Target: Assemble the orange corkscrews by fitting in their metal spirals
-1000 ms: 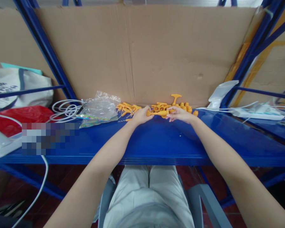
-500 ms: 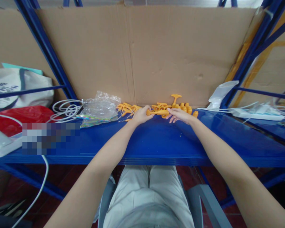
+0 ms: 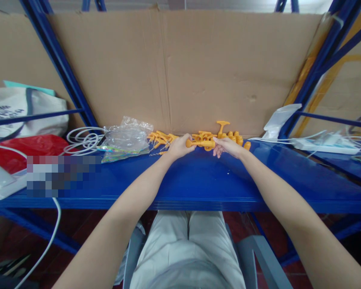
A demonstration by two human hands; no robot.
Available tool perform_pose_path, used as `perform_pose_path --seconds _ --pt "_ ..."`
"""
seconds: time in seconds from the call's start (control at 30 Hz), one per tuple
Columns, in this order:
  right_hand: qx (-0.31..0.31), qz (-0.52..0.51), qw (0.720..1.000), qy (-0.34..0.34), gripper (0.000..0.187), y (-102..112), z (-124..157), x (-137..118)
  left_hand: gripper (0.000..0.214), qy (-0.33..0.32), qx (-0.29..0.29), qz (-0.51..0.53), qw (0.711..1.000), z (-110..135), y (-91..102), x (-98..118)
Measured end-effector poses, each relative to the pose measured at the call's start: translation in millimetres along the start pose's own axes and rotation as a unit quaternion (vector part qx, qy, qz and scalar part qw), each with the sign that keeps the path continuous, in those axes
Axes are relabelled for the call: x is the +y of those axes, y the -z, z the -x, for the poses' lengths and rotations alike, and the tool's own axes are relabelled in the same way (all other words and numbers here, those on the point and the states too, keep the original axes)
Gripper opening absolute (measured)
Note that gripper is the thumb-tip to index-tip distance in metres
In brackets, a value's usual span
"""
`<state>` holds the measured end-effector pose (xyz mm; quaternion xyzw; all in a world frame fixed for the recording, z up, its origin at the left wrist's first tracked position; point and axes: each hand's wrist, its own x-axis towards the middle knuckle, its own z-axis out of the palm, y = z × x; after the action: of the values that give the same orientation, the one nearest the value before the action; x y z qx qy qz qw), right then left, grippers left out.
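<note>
My left hand [image 3: 180, 147] is closed around one end of an orange plastic corkscrew [image 3: 202, 143], held level just above the blue shelf. At its other end, the thumb and index finger of my right hand [image 3: 228, 147] pinch the orange plastic, while the other fingers hang loosely below. No metal spiral shows on this piece. Left of my left hand lie several orange corkscrew handles [image 3: 159, 138] with bare metal spirals. Behind my right hand stand several short orange sleeves [image 3: 237, 137], and an orange T-shaped handle [image 3: 222, 126] rises upright among them.
Clear plastic bags [image 3: 126, 138] and a coiled white cable [image 3: 84, 140] lie to the left on the blue shelf [image 3: 195, 180]. A red bag [image 3: 30, 146] is further left. Cardboard [image 3: 210, 68] walls the back. A white power strip [image 3: 327, 145] lies at the right.
The held orange corkscrew has turned slightly between my hands. My right hand has shifted a little to the right. The other pieces look the same.
</note>
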<state>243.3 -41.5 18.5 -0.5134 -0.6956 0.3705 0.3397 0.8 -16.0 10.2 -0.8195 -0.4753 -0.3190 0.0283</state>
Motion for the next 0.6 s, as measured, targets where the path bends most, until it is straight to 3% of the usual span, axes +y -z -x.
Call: perform_pose_path --seconds 0.43,0.6 --pt "-0.004 0.011 1.0 -0.014 0.077 -4.3 -2.1 3.5 0.03 0.002 -0.007 -0.003 1.0 0.7 1.9 1.9" --pt "-0.01 0.009 1.0 0.012 0.062 -3.7 0.6 -0.9 0.029 0.015 -0.017 -0.005 1.0 -0.4 1.2 -0.4"
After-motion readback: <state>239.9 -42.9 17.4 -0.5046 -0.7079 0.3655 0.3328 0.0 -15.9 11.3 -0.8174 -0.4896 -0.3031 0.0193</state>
